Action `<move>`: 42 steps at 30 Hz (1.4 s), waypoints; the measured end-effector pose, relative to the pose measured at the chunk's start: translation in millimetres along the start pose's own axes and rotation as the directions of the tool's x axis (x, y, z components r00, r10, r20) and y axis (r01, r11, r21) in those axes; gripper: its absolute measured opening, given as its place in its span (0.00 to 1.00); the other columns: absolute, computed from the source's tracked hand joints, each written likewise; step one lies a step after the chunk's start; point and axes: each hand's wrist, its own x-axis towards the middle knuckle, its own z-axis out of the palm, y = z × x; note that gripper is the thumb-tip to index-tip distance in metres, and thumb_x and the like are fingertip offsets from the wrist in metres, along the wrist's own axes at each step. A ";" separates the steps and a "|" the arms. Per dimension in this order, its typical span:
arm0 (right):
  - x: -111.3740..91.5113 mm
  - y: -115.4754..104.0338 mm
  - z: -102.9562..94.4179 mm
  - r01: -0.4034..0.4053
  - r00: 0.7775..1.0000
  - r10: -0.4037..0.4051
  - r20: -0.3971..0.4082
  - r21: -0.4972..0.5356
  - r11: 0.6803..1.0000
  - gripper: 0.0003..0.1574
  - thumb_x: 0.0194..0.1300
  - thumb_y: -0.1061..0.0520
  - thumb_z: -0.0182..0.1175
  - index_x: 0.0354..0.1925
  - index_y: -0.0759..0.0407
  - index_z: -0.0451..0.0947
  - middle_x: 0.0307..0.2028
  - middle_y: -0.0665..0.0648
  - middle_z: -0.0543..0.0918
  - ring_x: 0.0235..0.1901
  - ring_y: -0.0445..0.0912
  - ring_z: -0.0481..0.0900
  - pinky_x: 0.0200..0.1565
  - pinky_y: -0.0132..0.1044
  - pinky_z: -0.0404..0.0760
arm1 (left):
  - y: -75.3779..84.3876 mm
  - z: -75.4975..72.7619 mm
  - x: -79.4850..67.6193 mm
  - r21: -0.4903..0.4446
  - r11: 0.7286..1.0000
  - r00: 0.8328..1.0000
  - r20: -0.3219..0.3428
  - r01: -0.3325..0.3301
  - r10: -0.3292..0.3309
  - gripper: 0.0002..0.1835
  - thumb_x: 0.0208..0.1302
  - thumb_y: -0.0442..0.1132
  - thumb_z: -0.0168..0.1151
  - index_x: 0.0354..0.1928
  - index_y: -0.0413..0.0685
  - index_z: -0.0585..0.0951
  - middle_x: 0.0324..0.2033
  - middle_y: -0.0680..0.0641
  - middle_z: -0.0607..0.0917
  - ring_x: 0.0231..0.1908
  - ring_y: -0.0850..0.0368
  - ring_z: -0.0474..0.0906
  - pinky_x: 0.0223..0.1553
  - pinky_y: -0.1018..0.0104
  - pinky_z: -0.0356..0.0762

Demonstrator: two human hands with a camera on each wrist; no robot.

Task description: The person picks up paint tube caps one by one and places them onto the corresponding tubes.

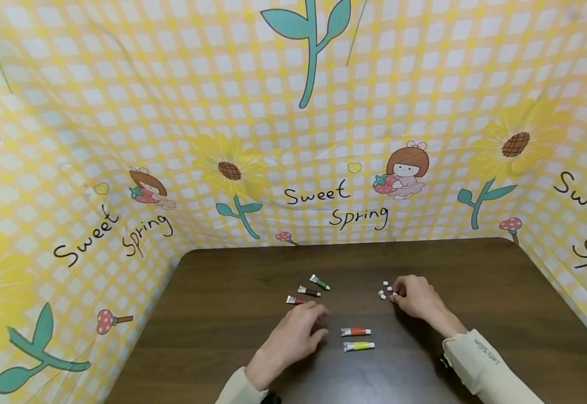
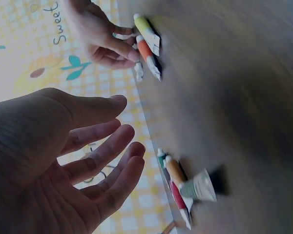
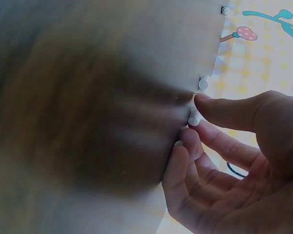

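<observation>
My left hand (image 1: 293,334) hovers with loosely bent fingers and nothing in them, partly over the near end of a red paint tube (image 1: 296,300). Behind that tube lie a brown paint tube (image 1: 309,291) and a green one (image 1: 320,282). An ochre tube (image 2: 175,170) shows in the left wrist view; the left hand hides it in the head view. At the right, my right hand (image 1: 420,297) has thumb and forefinger around a small white piece (image 3: 193,117) low at the table. Several similar white pieces (image 1: 382,295) lie beside its fingertips.
Between the hands, nearer the front, an orange paint tube (image 1: 356,332) and a yellow one (image 1: 359,347) lie side by side. They rest on a dark brown wooden table (image 1: 223,280). A yellow checked cloth (image 1: 313,157) hangs along its back and sides.
</observation>
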 end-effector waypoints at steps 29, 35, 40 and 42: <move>-14.7 -2.8 1.7 0.061 0.998 -0.061 -0.012 -0.003 0.998 0.06 0.62 0.59 0.69 0.31 0.52 0.80 0.26 0.47 0.80 0.27 0.42 0.75 0.29 0.41 0.73 | -34.0 -6.9 -37.6 -0.016 0.963 0.960 -0.068 0.271 -0.271 0.11 0.56 0.39 0.74 0.34 0.48 0.79 0.28 0.52 0.78 0.26 0.61 0.71 0.25 0.66 0.70; -22.2 -5.8 -0.5 0.102 0.994 -0.101 -0.033 0.018 0.995 0.06 0.62 0.60 0.69 0.31 0.53 0.80 0.26 0.48 0.80 0.27 0.42 0.75 0.31 0.40 0.74 | -33.4 -3.8 -38.5 -0.019 0.945 0.944 -0.043 0.327 -0.327 0.11 0.57 0.41 0.74 0.32 0.49 0.78 0.25 0.54 0.76 0.23 0.62 0.69 0.23 0.66 0.68; -27.3 -6.9 -2.6 0.135 0.989 -0.134 -0.055 0.028 0.990 0.06 0.62 0.61 0.69 0.31 0.53 0.80 0.26 0.48 0.80 0.27 0.41 0.75 0.31 0.39 0.74 | -32.3 -1.5 -37.5 -0.020 0.926 0.926 -0.009 0.376 -0.377 0.13 0.58 0.44 0.73 0.29 0.50 0.77 0.22 0.55 0.73 0.21 0.60 0.68 0.19 0.64 0.66; -29.0 -7.2 -3.5 0.158 0.986 -0.155 -0.067 0.029 0.987 0.07 0.61 0.62 0.69 0.31 0.53 0.80 0.26 0.47 0.80 0.28 0.40 0.75 0.31 0.39 0.75 | -32.2 -0.9 -37.0 -0.017 0.923 0.923 -0.005 0.384 -0.384 0.14 0.59 0.45 0.73 0.28 0.50 0.76 0.21 0.55 0.71 0.20 0.59 0.68 0.18 0.64 0.65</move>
